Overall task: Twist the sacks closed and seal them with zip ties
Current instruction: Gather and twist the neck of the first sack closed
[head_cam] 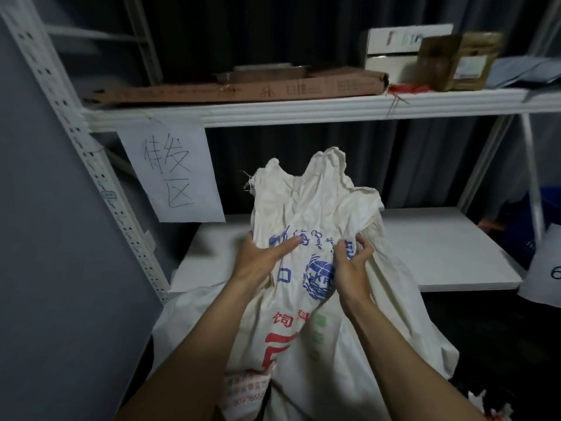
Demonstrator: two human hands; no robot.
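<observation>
A cream cloth sack (pixel 315 205) with blue, red and green print stands upright in front of me, its loose mouth flaring up at the top. My left hand (pixel 261 259) grips the sack's left side below the mouth, thumb laid across the blue print. My right hand (pixel 350 265) pinches a bunch of fabric on the right side at the same height. A bundle of red zip ties (pixel 406 89) lies on the upper shelf, far from both hands. The sack's base is hidden behind my forearms.
A white metal rack (pixel 303 112) stands behind the sack, with a flat cardboard box (pixel 243 88), small cartons (pixel 455 60) and a handwritten paper sign (pixel 173 174). The lower white shelf board (pixel 440 253) lies behind. A grey wall is on the left, a blue bin (pixel 549 208) on the right.
</observation>
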